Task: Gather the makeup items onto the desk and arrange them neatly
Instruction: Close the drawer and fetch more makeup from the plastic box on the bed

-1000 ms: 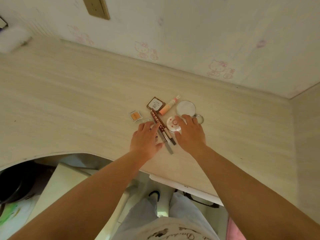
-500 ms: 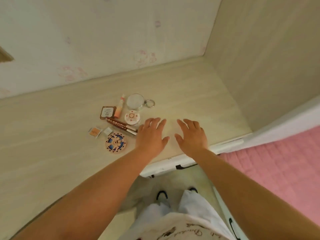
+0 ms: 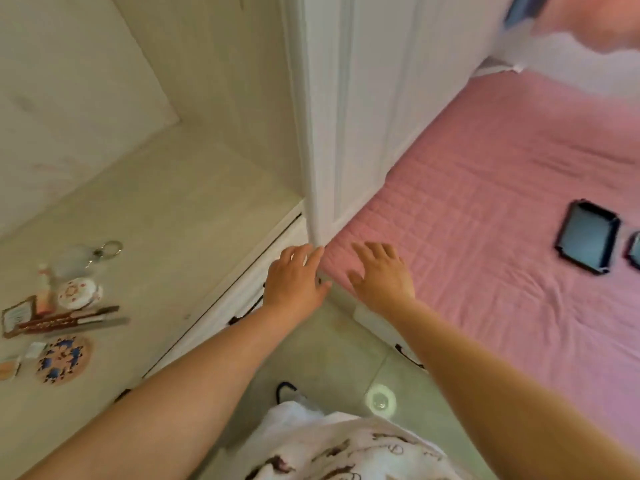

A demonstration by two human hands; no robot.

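Both hands were held out flat with fingers spread and nothing in them: the left hand (image 3: 294, 280) over the table's (image 3: 180, 216) front corner beside a white post (image 3: 317, 133), the right hand (image 3: 381, 275) over the edge of the pink bed (image 3: 502, 188). The makeup items (image 3: 62, 306) lay clustered at the table's left side, well apart from both hands. A black tray (image 3: 587, 236) sat on the bed, far to the right.
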